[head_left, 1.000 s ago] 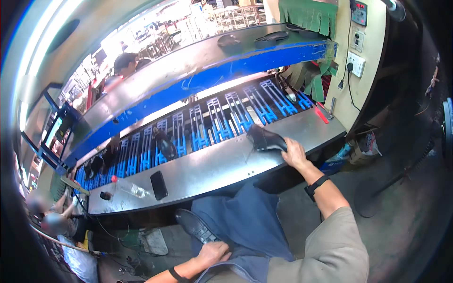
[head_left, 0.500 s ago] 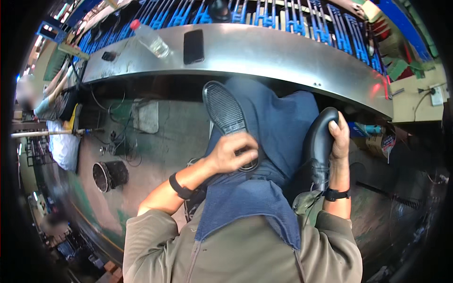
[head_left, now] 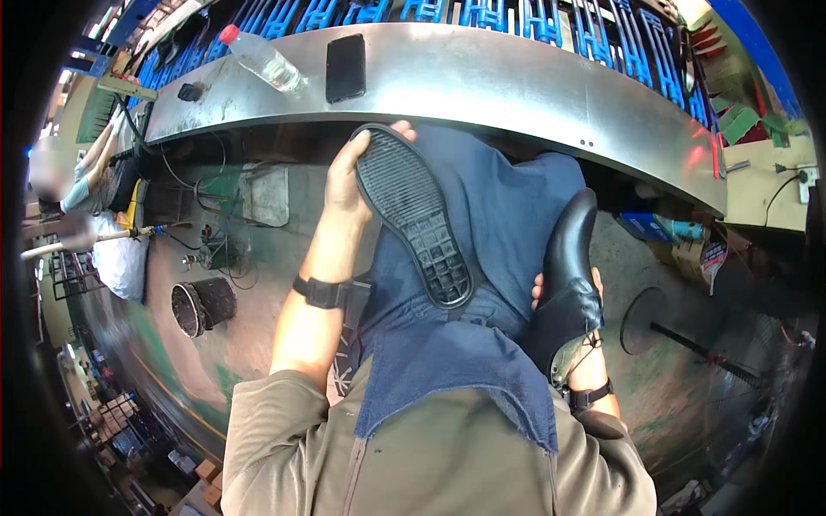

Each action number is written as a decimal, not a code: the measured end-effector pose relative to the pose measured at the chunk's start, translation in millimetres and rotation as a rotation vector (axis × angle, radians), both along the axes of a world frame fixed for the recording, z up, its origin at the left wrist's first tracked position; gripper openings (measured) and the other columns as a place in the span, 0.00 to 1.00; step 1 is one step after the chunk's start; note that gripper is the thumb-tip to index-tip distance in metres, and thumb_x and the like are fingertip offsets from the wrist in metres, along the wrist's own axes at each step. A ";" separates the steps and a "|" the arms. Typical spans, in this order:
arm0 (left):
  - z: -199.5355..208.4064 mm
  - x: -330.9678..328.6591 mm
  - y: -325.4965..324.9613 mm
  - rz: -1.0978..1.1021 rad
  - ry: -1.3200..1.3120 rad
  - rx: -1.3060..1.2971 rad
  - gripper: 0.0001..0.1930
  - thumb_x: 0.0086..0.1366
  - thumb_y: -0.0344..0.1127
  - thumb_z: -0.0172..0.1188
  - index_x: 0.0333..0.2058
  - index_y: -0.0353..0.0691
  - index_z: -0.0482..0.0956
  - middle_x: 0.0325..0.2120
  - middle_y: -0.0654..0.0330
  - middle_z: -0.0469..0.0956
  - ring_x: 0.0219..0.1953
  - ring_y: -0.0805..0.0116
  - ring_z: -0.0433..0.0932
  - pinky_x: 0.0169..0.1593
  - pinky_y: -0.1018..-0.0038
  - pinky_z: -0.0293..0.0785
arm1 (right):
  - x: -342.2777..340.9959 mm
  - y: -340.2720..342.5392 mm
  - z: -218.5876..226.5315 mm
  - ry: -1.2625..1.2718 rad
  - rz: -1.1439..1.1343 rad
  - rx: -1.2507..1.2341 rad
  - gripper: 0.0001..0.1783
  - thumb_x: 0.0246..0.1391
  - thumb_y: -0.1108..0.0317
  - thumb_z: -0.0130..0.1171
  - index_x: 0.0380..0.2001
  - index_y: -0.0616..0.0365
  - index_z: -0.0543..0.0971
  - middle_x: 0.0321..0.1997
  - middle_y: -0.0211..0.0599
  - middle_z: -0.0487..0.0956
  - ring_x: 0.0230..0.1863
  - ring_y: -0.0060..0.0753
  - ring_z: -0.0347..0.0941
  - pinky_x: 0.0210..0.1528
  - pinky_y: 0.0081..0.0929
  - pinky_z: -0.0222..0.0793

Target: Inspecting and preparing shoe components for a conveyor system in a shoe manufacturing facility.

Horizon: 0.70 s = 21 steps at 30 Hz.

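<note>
A black ribbed shoe sole point(head_left: 403, 185), with square hollows toward its heel, lies over the blue cloth on my lap. My left hand point(head_left: 348, 181) is closed round the toe end of this sole, thumb along its edge and other fingertips showing behind it. To the right, a black lace-up shoe point(head_left: 568, 258) points its toe away from me. My right hand point(head_left: 588, 365) grips it from beneath, with fingertips showing on both sides; the palm is hidden under the shoe. Loose laces hang near its opening.
Ahead runs a metal ledge point(head_left: 482, 82) carrying a clear bottle point(head_left: 265, 62) with a red cap and a dark phone point(head_left: 346, 69). Blue racks point(head_left: 486, 15) line its far side. A black bucket point(head_left: 204, 307) stands on the left floor; another person point(head_left: 95, 176) sits far left.
My left hand has moved from the sole's heel end to its toe and now grips it; the sole shows its gridded heel. My right hand has shifted from the shoe's toe to underneath.
</note>
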State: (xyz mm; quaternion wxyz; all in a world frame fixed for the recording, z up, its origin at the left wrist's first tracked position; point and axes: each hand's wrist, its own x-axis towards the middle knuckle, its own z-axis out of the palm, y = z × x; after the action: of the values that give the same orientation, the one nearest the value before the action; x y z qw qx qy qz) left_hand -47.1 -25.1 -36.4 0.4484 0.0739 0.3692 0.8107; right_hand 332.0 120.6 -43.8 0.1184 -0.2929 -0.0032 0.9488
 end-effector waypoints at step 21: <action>125.5 119.7 62.9 -0.355 0.578 0.115 0.40 0.75 0.61 0.26 0.54 0.27 0.73 0.50 0.40 0.78 0.57 0.43 0.75 0.62 0.50 0.70 | -47.4 17.5 75.1 0.175 0.383 1.067 0.42 0.66 0.39 0.47 0.62 0.71 0.69 0.54 0.41 0.78 0.54 0.28 0.73 0.57 0.25 0.67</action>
State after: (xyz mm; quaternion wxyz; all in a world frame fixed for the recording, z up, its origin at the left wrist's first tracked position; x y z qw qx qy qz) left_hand 72.6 37.9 89.2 0.4543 0.3887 0.4163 0.6850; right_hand 284.6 138.1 31.3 0.0758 -0.1070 -0.5247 0.8411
